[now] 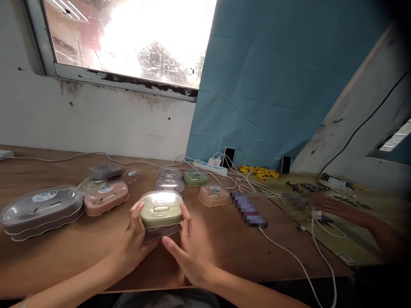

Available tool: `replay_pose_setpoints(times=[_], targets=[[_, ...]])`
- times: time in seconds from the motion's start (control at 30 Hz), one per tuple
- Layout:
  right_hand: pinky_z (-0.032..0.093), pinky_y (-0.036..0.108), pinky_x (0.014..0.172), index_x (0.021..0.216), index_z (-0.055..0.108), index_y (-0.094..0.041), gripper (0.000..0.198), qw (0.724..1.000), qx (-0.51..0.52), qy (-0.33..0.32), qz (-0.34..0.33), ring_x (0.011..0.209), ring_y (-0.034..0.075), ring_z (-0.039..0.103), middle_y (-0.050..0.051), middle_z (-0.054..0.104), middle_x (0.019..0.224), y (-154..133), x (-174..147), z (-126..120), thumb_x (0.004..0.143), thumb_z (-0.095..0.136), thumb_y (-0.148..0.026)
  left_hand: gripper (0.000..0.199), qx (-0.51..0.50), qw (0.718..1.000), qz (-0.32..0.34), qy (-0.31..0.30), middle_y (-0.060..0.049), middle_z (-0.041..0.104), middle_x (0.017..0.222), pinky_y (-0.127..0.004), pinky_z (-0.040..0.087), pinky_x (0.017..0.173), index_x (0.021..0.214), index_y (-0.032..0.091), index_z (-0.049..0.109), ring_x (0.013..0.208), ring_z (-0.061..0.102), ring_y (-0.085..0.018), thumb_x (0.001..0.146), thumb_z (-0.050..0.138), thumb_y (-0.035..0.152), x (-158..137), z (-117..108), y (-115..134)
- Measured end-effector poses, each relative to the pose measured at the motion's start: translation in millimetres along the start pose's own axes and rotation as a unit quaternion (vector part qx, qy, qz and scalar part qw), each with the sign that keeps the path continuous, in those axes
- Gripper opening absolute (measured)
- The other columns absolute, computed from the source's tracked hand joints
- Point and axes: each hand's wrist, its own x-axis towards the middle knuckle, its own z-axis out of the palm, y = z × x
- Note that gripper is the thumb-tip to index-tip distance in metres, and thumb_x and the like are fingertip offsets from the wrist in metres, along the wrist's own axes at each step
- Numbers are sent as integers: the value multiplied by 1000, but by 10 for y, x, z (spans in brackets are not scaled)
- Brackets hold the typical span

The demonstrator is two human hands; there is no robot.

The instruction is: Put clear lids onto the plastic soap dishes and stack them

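A pale green lidded plastic box (161,210) with a clear, shiny lid is between my two hands. Beneath it another box, greyish in tone, shows partly. My left hand (137,229) grips the left side, fingers curled along the edge. On the right side my right hand (186,244) presses with its fingers, its thumb in front of the lower box. Behind them stand a grey box (170,185) and a darker green box (195,177). To the right is a peach box (213,195).
A pink box (107,197) and large grey boxes (43,209) sit left. A power strip (210,167), white cables and a phone (228,157) are at the back. Yellow pieces (260,172) lie farther right, near another person's arm (362,218). A blurred, phone-like object (248,209) lies nearer.
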Motion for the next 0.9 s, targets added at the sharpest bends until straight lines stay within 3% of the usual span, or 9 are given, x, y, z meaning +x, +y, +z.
replay_pose_setpoints(times=[0.07, 0.17, 0.33, 0.5, 0.73, 0.9], targets=[[13, 43, 116, 143, -5, -27, 85, 998, -28, 46, 18, 143, 21, 5, 10, 2, 152, 96, 111, -68, 84, 56, -34, 78, -34, 999, 0, -22, -16, 17, 140, -54, 38, 101, 137, 29, -1, 134, 27, -34, 84, 56, 29, 195, 189, -28], [19, 42, 115, 142, -6, -27, 90, 995, -57, 77, 31, 142, 22, 9, 11, 3, 150, 295, 411, -161, 78, 58, -26, 86, -64, 997, -11, -38, -16, 12, 141, -53, 40, 100, 138, 30, -3, 132, 32, -34, 81, 61, 31, 508, 413, -180], [24, 46, 112, 142, -8, -28, 95, 989, -94, 113, 16, 142, 27, 6, 14, 4, 148, 519, 914, -135, 74, 57, -16, 107, -89, 995, -16, -34, -18, 16, 142, -54, 36, 102, 141, 25, -1, 129, 36, -36, 67, 76, 36, 996, 563, -619], [23, 43, 113, 144, -8, -19, 98, 986, -111, 121, 18, 142, 27, 5, 18, 6, 146, 637, 1361, -36, 73, 59, -14, 60, -90, 996, -17, 3, -12, 31, 144, -58, 37, 99, 139, 23, 31, 125, 39, -34, 87, 59, 33, 1356, 547, -987], [18, 42, 113, 144, -6, -13, 93, 984, -122, 131, 19, 142, 27, 3, 22, -1, 147, 879, 1875, -35, 74, 56, -10, 46, -74, 996, -18, 36, -11, 43, 138, -54, 40, 97, 130, 20, 45, 120, 47, -30, 89, 58, 33, 1754, 652, -1262], [13, 47, 113, 143, -10, -9, 101, 984, -123, 128, 32, 142, 31, 2, 26, 0, 147, 992, 2181, -95, 74, 63, -19, 44, -82, 996, -22, 36, -10, 43, 138, -54, 40, 97, 129, 20, 46, 120, 47, -29, 89, 58, 33, 1907, 706, -1369]])
